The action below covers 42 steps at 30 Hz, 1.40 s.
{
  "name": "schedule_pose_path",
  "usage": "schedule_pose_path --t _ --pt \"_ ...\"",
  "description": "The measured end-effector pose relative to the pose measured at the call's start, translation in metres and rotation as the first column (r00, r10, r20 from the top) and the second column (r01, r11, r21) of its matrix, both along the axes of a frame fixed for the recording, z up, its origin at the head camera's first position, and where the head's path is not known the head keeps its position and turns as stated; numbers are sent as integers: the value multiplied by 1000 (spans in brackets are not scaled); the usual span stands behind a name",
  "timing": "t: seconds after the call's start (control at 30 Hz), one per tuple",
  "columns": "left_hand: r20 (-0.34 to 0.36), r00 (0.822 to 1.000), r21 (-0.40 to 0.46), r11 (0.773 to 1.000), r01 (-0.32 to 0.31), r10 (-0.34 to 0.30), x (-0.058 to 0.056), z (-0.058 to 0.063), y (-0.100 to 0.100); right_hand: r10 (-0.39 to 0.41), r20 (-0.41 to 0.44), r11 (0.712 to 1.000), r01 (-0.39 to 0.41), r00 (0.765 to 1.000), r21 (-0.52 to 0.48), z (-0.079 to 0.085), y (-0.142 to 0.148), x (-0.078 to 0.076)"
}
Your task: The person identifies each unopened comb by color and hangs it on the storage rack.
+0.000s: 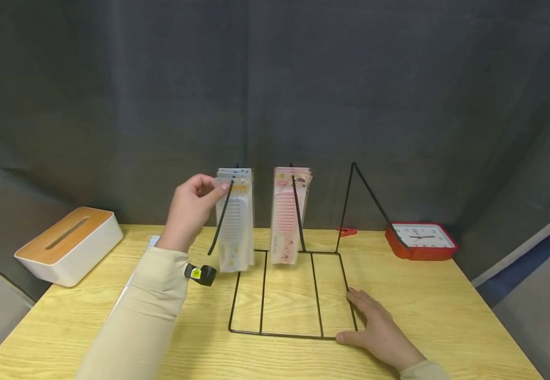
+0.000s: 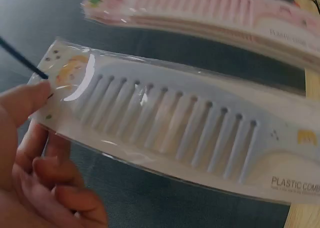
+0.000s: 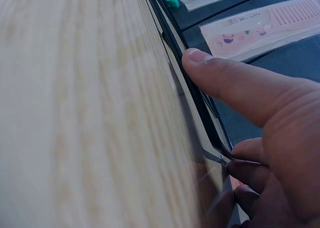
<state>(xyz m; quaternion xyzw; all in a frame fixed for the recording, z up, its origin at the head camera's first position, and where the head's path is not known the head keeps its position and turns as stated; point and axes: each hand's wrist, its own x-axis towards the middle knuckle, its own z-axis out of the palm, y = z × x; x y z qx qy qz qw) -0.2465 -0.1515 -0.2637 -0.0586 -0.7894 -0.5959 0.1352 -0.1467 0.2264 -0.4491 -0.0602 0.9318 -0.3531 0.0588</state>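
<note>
My left hand [image 1: 190, 208] pinches the top edge of the front blue comb in its clear packet [image 2: 170, 123], thumb in front and fingers behind. A black hook wire meets that top edge beside the thumb. More blue comb packets are stacked behind it on the left arm of a black wire display rack [image 1: 290, 334]. Pink comb packets [image 1: 284, 221] hang from the middle arm. My right hand [image 1: 379, 330] holds the rack's front right corner, its thumb [image 3: 200, 58] at the front wire and its fingers [image 3: 247, 175] at the side wire.
A white tissue box [image 1: 73, 258] with a wooden lid stands at left. Behind the rack's bare right arm [image 1: 372, 192] are a red clock [image 1: 422, 240] and a red clip [image 1: 347, 231]. Partly hidden by the left sleeve is a pale flat item [image 1: 153, 241]. Dark curtain [image 1: 275, 79] backs the table.
</note>
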Motion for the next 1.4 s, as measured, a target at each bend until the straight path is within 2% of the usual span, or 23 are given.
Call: schedule_pose_path --t 0.1,0.2,0.3,0.4,0.47,0.53,0.67,0.8,0.87,0.93,1.07,1.2,1.3,1.4 --pt "6 998 -21 998 -61 61 -8 2 2 0 3 1000 0 1000 -3 -1 0 -1" --pt "11 996 -51 995 -85 86 -11 4 3 -1 6 1000 1 1000 -3 -1 0 -1" --pt "15 997 -90 993 -74 76 -11 4 -1 -3 6 1000 3 1000 2 -2 1 -1" --pt "8 999 -116 993 -32 33 -12 -5 -15 1 7 1000 -1 1000 -1 -2 0 -2" --pt "-3 1000 -126 992 -10 9 -14 -19 -32 4 6 1000 -4 1000 -3 -1 -1 -2" --pt "0 1000 -145 989 -12 12 -18 -39 -53 5 7 1000 -5 1000 -5 0 -1 -2" --pt "61 993 -196 977 -83 96 -28 -92 -100 0 6 1000 0 1000 0 1 -2 -2" --pt "179 967 -289 949 -124 181 -35 -142 -142 -6 14 1000 6 1000 2 1 -1 -2" --pt "234 953 -358 928 -102 195 -39 -161 -158 -8 18 1000 8 1000 1 0 -2 -1" --pt "279 940 -429 901 -64 199 -41 -174 -171 -9 20 1000 9 1000 0 0 -2 0" --pt "330 924 -564 825 31 191 -44 -183 -185 0 14 1000 0 1000 5 1 -2 1" --pt "377 911 -615 780 114 164 -46 -180 -188 4 17 1000 -4 1000 3 2 -2 0" --pt "414 903 -596 784 173 116 -42 -174 -185 2 22 1000 -2 1000 4 1 -2 -1" --pt "414 909 -577 786 221 48 -32 -172 -181 0 26 1000 0 1000 10 0 -2 -2"
